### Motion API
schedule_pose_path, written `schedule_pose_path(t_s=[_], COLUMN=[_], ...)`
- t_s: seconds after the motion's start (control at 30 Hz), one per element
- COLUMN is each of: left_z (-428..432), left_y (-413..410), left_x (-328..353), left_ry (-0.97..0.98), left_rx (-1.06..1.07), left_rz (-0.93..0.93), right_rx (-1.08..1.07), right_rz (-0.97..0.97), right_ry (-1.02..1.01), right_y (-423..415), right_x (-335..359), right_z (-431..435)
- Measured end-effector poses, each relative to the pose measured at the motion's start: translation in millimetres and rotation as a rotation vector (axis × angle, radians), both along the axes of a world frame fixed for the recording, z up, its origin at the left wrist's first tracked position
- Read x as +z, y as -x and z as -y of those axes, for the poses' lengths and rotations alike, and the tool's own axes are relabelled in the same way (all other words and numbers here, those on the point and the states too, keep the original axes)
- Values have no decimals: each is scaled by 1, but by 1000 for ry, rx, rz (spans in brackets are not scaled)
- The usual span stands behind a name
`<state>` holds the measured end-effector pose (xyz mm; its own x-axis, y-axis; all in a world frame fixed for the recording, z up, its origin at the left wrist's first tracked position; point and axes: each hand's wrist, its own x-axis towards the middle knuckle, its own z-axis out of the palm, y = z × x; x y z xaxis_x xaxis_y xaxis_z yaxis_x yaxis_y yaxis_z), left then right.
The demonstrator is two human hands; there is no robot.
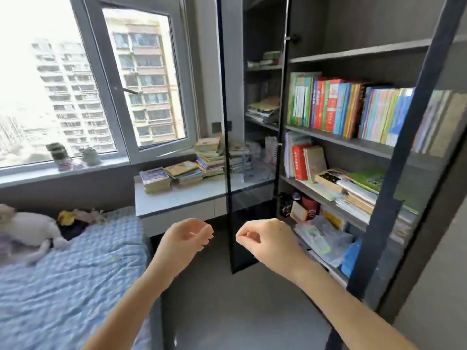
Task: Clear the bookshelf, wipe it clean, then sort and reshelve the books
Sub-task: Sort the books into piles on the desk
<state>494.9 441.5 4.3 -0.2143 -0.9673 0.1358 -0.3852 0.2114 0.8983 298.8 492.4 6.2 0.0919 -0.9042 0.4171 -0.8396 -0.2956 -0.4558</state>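
Status: early in the clearing stage, by my read.

- Dark grey wooden bookshelf [353, 50], right of the window, is still mostly loaded. The row of upright colourful paperbacks [341, 107] is in place on one shelf. The shelf below holds a red hardback [299, 161] standing beside a flat pile of mixed books [358, 190]. The lowest visible shelf is packed with boxes and plastic-wrapped clutter [323, 233].
- The tinted glass door with a dark frame [252, 223] stands swung open, so access is fine.
- Low stacks of thin picture books [182, 173] sit on the pale grey surface [192, 198] under the window. They were probably pulled from the shelf, but I can't confirm that.
- The top shelf looks bare.
- Left hand [188, 236] and right hand [262, 238] are both raised in front of the open door, apart from each other and touching nothing.
- The fingers [202, 232] on both hands are curled in. The right thumb is pressed to the index tip, with nothing visible between them.
- No cloth is in view, so wiping looks not yet begun.

Left to do: empty the remaining shelves, wipe, sort, reshelve. That's most of the job.
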Motion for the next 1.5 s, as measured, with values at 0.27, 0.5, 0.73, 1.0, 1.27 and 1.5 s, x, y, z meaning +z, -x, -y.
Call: schedule_pose_path(t_s=[0.27,0.5,0.73,1.0,1.27,1.5], left_z=[103,207,334,517,675,775], left_y=[-4,-7,-43,-102,-147,-172], left_x=[41,27,1,-41,-114,-160], left_ry=[67,26,-31,-184,-398,-497], left_rx=[167,327,416,402,493,643], left_rz=[-286,-314,-284,-256,-211,-171], right_rx=[83,163,183,80,10,62], right_rz=[289,428,462,509,495,425], right_ry=[13,-116,-230,-360,-503,-612], right_y=[-5,-2,-26,-72,-104,-123], right_x=[38,29,1,-43,-87,-136], right_z=[140,267,405,570,714,841])
